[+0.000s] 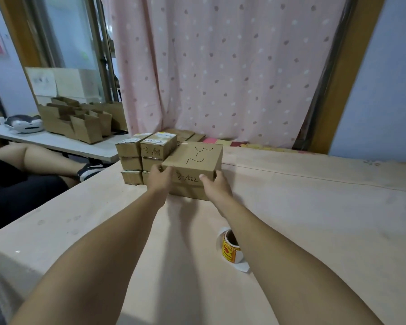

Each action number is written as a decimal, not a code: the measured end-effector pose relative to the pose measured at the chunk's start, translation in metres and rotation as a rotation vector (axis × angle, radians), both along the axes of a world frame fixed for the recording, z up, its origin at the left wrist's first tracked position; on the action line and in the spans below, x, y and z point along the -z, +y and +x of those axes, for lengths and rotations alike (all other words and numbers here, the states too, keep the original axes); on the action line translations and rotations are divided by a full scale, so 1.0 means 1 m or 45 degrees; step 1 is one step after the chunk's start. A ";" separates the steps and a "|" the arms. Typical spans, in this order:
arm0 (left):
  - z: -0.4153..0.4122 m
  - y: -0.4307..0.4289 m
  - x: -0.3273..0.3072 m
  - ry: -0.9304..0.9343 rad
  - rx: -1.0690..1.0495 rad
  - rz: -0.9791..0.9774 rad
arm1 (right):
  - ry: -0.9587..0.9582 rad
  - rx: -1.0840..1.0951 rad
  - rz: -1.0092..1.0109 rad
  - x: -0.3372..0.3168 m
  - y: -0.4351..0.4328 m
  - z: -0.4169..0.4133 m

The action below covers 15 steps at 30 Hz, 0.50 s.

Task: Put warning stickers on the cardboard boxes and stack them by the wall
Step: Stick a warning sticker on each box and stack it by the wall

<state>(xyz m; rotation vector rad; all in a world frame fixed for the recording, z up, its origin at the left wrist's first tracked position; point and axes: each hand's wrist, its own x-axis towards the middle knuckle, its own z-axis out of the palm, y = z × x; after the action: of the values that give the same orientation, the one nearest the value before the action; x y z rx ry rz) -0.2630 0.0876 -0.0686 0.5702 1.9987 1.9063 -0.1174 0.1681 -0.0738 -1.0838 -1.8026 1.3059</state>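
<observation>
Left hand (159, 178) and right hand (215, 184) grip one box (195, 160) (marked 3-2) beside a stack (138, 158) of six; one roll (230, 248) nearby.

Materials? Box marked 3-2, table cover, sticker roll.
Box: brown cardboard, matte, likely corrugated; marker ink on it, folded edges. Table cover: pale pink cloth by the look, matte; seam line, draped corner. Sticker roll: printed yellow-red labels with slight sheen on white backing paper; brown core, probably cardboard.
</observation>
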 end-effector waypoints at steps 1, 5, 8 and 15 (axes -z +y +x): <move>0.002 0.001 -0.001 -0.010 0.007 0.008 | 0.020 0.015 -0.012 0.000 0.000 0.002; 0.013 0.002 -0.006 -0.019 0.030 0.048 | 0.105 0.123 0.009 -0.007 0.002 0.019; 0.031 0.001 -0.011 -0.036 0.065 0.067 | 0.173 0.233 0.015 -0.012 0.004 0.039; 0.100 0.002 -0.033 -0.002 0.285 0.158 | 0.253 0.435 -0.041 -0.027 0.011 0.119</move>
<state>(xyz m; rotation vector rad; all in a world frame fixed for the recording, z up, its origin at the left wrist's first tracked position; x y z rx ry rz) -0.1631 0.0900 -0.0359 0.7889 1.7417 1.8992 0.0019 0.1791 -0.0473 -1.1740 -1.3853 1.1907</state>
